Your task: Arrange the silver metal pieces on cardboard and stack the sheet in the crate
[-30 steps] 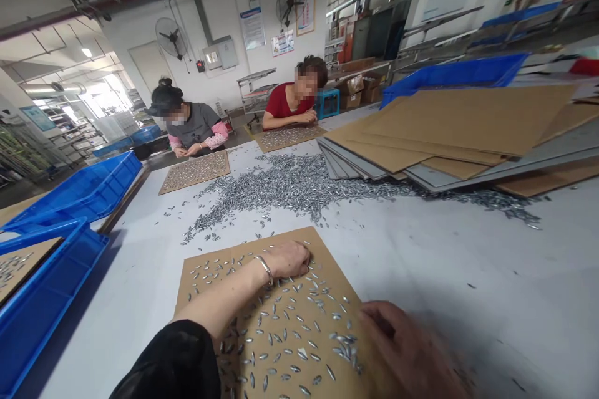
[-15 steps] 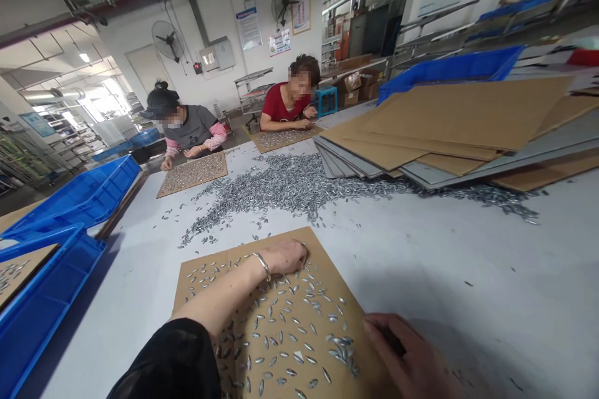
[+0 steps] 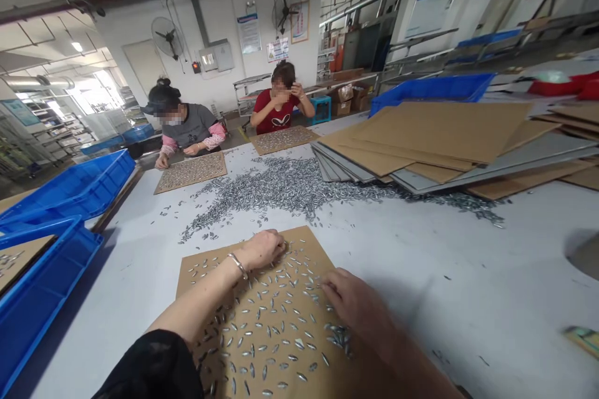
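Observation:
A brown cardboard sheet point(image 3: 281, 290) lies on the white table in front of me, scattered with small silvery spindle-shaped metal pieces point(image 3: 262, 347). Near its far edge, my left hand point(image 3: 262, 249) has its fingers curled down onto the board; the fingertips are hidden, so what they pinch does not show. Over the right side of the sheet is my right hand point(image 3: 349, 294), thumb and fingers drawn together beside several pieces. Whether a piece sits between those fingertips is too small to tell. Just below that hand lies a small heap of pieces point(image 3: 337, 338).
Beyond the sheet spreads a large pile of metal pieces point(image 3: 281, 190). Stacked cardboard and grey sheets point(image 3: 435, 137) lie at right, before a blue bin point(image 3: 435, 88). Blue bins point(image 3: 70, 190) stand at left. Two people sit opposite with filled boards point(image 3: 191, 173).
My left hand has shifted left along the far part of the sheet. My right hand has moved from the right edge up over the sheet. The co-worker in red has raised both hands to the head.

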`<state>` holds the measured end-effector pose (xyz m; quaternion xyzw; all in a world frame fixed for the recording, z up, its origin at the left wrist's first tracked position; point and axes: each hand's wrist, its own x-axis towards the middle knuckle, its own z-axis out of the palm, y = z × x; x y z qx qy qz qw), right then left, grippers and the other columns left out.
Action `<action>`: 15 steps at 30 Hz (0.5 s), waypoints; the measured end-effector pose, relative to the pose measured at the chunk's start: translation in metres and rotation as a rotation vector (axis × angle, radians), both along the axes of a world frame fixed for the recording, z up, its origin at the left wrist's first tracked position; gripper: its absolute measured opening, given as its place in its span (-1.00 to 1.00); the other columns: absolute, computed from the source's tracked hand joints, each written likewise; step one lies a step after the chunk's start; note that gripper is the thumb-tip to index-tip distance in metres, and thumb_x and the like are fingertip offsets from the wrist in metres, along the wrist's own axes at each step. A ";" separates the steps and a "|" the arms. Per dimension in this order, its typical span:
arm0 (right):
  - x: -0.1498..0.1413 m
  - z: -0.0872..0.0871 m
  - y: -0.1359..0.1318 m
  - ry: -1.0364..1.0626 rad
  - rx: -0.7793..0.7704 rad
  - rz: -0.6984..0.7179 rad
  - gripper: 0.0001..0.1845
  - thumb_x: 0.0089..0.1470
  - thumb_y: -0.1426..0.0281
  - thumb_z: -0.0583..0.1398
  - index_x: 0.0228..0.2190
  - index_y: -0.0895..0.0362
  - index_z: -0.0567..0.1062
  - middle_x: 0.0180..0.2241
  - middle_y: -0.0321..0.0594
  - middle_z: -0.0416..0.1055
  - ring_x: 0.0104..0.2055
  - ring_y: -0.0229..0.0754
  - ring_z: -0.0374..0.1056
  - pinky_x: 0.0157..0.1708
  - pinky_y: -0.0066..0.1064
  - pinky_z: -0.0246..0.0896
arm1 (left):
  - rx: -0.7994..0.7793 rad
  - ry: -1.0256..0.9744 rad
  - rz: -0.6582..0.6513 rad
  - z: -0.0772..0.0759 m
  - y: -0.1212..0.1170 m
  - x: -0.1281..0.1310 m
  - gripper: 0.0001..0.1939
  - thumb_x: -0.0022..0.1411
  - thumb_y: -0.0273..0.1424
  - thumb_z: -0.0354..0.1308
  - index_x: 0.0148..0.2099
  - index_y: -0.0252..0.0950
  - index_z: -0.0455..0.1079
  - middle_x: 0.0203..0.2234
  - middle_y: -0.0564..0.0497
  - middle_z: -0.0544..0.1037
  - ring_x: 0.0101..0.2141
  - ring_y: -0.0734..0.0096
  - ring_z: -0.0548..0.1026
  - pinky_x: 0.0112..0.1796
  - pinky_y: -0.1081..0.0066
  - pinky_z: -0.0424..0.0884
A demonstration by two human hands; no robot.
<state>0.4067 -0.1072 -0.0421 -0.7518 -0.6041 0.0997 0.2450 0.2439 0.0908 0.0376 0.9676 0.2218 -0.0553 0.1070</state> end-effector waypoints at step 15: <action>0.014 0.028 0.056 -0.052 -0.187 -0.016 -0.80 0.22 0.55 0.04 -0.37 0.10 0.41 -0.31 -0.19 0.54 -0.27 -0.18 0.40 -0.30 -0.43 0.03 | 0.001 -0.077 0.043 0.030 -0.025 -0.123 -0.71 0.45 -0.43 -0.07 -0.12 -0.33 0.49 -0.23 -0.12 0.52 -0.33 0.34 0.47 -0.31 0.39 0.37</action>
